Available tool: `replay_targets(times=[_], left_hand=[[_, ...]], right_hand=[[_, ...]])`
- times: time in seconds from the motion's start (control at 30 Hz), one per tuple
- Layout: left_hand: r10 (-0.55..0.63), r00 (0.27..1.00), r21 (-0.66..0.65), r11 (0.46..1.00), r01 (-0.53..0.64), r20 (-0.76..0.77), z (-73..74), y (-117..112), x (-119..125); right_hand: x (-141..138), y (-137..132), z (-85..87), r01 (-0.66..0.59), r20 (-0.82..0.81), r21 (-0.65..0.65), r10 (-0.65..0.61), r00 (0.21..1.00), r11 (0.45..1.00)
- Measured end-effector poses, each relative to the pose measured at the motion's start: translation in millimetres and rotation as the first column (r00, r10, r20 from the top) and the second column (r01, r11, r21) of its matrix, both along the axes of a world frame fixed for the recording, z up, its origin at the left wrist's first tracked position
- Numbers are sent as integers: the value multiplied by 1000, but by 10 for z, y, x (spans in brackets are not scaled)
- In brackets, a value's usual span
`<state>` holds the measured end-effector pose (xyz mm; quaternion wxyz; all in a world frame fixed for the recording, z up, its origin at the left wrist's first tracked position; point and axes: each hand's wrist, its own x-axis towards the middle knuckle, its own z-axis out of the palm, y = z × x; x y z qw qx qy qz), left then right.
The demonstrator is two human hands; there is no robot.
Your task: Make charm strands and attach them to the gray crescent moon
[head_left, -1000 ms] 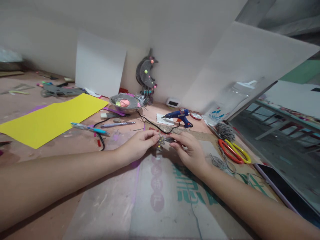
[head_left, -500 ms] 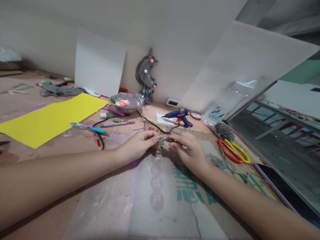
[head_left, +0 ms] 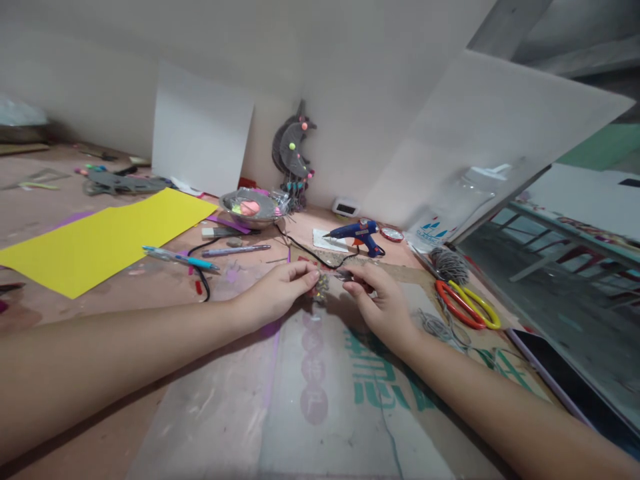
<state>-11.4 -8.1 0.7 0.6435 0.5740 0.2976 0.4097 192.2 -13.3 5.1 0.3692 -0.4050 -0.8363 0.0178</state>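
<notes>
My left hand [head_left: 277,291] is closed in a pinch on a small grey cluster with yellow specks [head_left: 321,287], held just above the plastic-covered cardboard [head_left: 320,433]. To its right, my right hand [head_left: 385,307] is also closed, thumb against fingers, on a small thin grey piece [head_left: 342,274] that points toward the cluster. Its kind is too small and blurred to make out. The fingers hide part of both things. Beyond the hands, a blue glue gun [head_left: 356,232] rests with its nozzle over a white card [head_left: 327,241].
Red-and-yellow-handled scissors [head_left: 465,305], grey yarn [head_left: 450,265] and a phone [head_left: 565,380] lie on the right. A clear bottle [head_left: 455,207] stands behind them. To the left are a yellow sheet [head_left: 100,247], pens [head_left: 180,257] and a metal bowl [head_left: 255,217]. A moon-shaped decoration [head_left: 294,150] leans against the wall.
My right hand has shifted slightly right, so the grey piece in it sits a little farther from the cluster. My left hand has hardly moved.
</notes>
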Motion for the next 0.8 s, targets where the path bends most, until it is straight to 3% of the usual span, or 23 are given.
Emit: replay_targets(times=[0.8], left_hand=[[59, 998, 5, 998, -59, 2, 4, 4, 8]], right_hand=[[-23, 0, 38, -54, 30, 33, 53, 998, 998]])
